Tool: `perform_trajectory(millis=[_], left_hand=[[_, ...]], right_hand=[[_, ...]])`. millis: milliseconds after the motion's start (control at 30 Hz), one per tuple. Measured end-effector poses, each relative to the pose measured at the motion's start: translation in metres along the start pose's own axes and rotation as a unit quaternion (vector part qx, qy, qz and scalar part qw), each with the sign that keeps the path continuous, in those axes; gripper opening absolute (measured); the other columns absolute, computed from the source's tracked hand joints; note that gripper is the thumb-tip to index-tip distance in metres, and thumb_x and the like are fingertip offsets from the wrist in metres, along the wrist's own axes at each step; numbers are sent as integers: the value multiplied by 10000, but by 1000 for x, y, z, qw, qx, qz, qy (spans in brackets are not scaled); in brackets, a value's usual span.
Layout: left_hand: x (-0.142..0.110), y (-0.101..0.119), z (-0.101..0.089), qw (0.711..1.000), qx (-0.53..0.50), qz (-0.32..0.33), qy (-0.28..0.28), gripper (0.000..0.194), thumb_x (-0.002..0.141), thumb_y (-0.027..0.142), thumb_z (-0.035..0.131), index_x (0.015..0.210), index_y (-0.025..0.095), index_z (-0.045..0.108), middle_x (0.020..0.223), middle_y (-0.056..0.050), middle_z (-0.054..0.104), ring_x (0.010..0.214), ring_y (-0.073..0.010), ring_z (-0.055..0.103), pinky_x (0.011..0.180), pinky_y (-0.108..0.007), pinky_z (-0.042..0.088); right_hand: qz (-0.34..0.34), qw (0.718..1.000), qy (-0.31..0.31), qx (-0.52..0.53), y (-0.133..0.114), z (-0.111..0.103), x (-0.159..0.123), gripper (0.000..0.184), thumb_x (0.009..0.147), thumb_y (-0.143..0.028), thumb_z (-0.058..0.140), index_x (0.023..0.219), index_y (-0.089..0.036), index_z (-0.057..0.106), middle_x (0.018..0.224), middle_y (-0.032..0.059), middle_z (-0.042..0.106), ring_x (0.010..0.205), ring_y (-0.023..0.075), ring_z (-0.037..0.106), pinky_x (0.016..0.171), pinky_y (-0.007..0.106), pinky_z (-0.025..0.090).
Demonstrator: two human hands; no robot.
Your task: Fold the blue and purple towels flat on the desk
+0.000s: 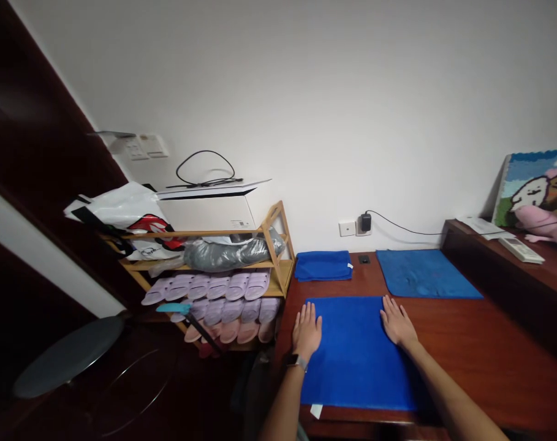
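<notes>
A bright blue towel lies spread flat on the brown wooden desk, with a white tag at its near left corner. My left hand rests flat on the towel's left edge, fingers stretched out; a watch is on that wrist. On the far right corner lies my right hand, also flat with its fingers extended. Behind the left hand is a folded blue towel against the wall. Another blue cloth, duller in colour, is laid out flat at the back right.
Left of the desk stands a wooden rack with several slippers and a white box on top. A round stool is at lower left. A raised ledge at right holds a remote control and a pink plush toy.
</notes>
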State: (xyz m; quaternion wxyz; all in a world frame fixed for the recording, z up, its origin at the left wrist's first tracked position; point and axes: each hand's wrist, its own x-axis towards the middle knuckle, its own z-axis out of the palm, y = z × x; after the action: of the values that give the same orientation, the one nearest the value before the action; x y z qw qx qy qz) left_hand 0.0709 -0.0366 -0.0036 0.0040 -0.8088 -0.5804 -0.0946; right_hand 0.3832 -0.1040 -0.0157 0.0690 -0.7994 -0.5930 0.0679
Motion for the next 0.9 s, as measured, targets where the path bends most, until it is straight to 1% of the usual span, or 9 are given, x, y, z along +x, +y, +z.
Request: perform_trajectory(millis=[100, 233, 367, 500, 600, 733, 800, 867, 900], left_hand=[[-4, -18, 0, 1000, 23, -15, 15, 587, 1073, 329, 268, 1613, 129, 384, 1678, -104, 339, 1554, -249, 329, 1280, -463, 280], [-6, -11, 4, 999, 25, -17, 26, 580, 1069, 316, 278, 1611, 145, 396, 1673, -107, 359, 1551, -258, 338, 1277, -469, 286], [-5, -11, 2, 999, 22, -9, 31, 580, 1069, 309, 284, 1606, 122, 398, 1665, -126, 373, 1552, -256, 338, 1283, -470, 274], [-8, -11, -9, 998, 26, 7, 65, 573, 1068, 313, 301, 1589, 107, 424, 1646, -132, 412, 1557, -262, 325, 1301, -483, 228], [-20, 20, -15, 994, 16, 53, 94, 577, 1075, 317, 291, 1613, 130, 378, 1650, -117, 406, 1569, -260, 296, 1303, -502, 224], [-47, 105, -7, 981, -40, 185, 44, 583, 1100, 393, 253, 1644, 189, 308, 1685, -51, 351, 1581, -204, 261, 1304, -444, 243], [-59, 140, 0, 973, -71, 218, 11, 606, 1106, 448, 221, 1641, 181, 315, 1686, -53, 353, 1577, -189, 271, 1303, -423, 248], [-66, 151, 4, 974, -91, 207, -6, 629, 1105, 482, 201, 1634, 170, 335, 1677, -67, 371, 1570, -194, 292, 1300, -428, 258], [-69, 146, 5, 977, -95, 191, -6, 632, 1104, 489, 201, 1631, 171, 343, 1674, -70, 376, 1568, -201, 297, 1300, -437, 261]], right_hand=[[6, 1000, -23, 6, -1, -8, 1, 691, 1048, -407, 120, 1667, -114, 203, 1739, 72, 181, 1612, 201, 146, 1306, 424, 116], [12, 999, -37, 15, 0, -14, -14, 697, 1051, -424, 112, 1670, -110, 171, 1747, 59, 158, 1614, 209, 137, 1304, 432, 142], [8, 1000, 4, -3, 4, -2, -50, 698, 1049, -442, 92, 1670, -141, 196, 1740, 31, 194, 1612, 225, 153, 1305, 454, 142], [2, 1000, 6, -23, 5, 9, -74, 704, 1041, -429, 100, 1661, -119, 226, 1727, 40, 237, 1605, 227, 187, 1306, 454, 140], [2, 1000, 9, -21, 4, 8, -76, 710, 1039, -431, 97, 1658, -110, 229, 1721, 47, 249, 1603, 226, 197, 1306, 457, 143], [1, 1000, 6, -17, 4, 6, -74, 709, 1037, -422, 97, 1657, -105, 230, 1721, 45, 240, 1603, 235, 198, 1303, 468, 156], [-1, 1000, 1, -25, 5, 6, -74, 706, 1034, -406, 94, 1657, -99, 221, 1725, 39, 223, 1604, 239, 190, 1304, 470, 155], [-2, 999, -3, -34, 6, 7, -75, 707, 1033, -403, 88, 1659, -100, 210, 1727, 33, 214, 1606, 237, 182, 1305, 466, 150], [-2, 999, -4, -36, 6, 7, -75, 708, 1033, -408, 86, 1660, -103, 206, 1727, 32, 215, 1606, 236, 182, 1306, 464, 149]])
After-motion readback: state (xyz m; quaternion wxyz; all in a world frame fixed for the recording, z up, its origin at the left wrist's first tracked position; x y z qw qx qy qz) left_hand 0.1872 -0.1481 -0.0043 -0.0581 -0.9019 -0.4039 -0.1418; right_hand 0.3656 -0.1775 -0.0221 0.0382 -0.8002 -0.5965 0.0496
